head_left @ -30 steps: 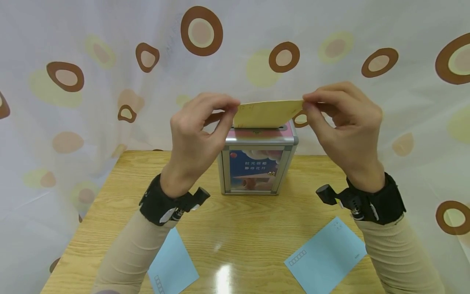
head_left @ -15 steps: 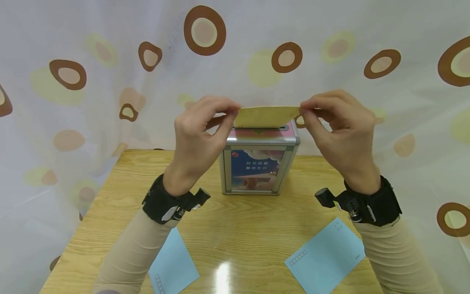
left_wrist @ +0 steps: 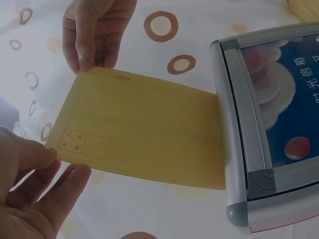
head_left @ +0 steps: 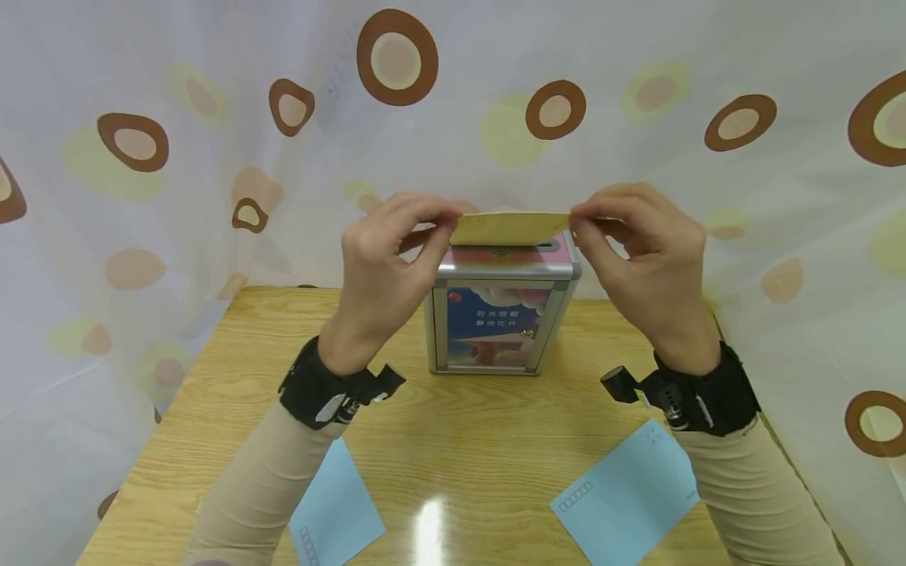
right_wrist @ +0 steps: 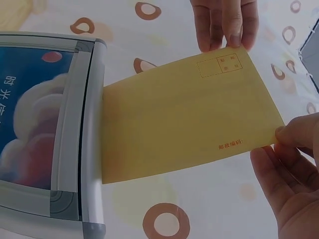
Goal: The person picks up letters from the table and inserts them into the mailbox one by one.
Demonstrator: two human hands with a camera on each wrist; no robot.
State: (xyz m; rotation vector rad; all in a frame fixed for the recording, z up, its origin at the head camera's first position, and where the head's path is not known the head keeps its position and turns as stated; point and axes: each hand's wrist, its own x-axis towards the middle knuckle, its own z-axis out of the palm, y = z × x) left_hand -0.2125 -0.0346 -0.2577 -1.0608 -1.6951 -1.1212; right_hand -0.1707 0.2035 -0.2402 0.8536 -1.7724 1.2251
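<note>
A yellow envelope [head_left: 511, 229] stands upright over the slot in the pink top of a silver-framed letter box [head_left: 495, 326]. Its lower edge meets the slot, and in both wrist views it runs down behind the box's front top rim. My left hand [head_left: 392, 263] pinches the upper left corner between thumb and fingers. At the upper right corner, my right hand [head_left: 644, 263] pinches the envelope the same way. Red printed boxes for the stamp show on the envelope [right_wrist: 189, 114] near its upper edge in the right wrist view.
Two light blue envelopes lie on the wooden table [head_left: 467, 440]: the left envelope [head_left: 338, 511] partly under my left forearm, the right envelope [head_left: 626, 495] beside my right sleeve. A white patterned curtain [head_left: 453, 102] hangs behind and at both sides. The letter box stands near the table's back edge.
Both hands have come down a little with the yellow envelope, and less of it shows above the slot. My right hand has also shifted left, nearer the box.
</note>
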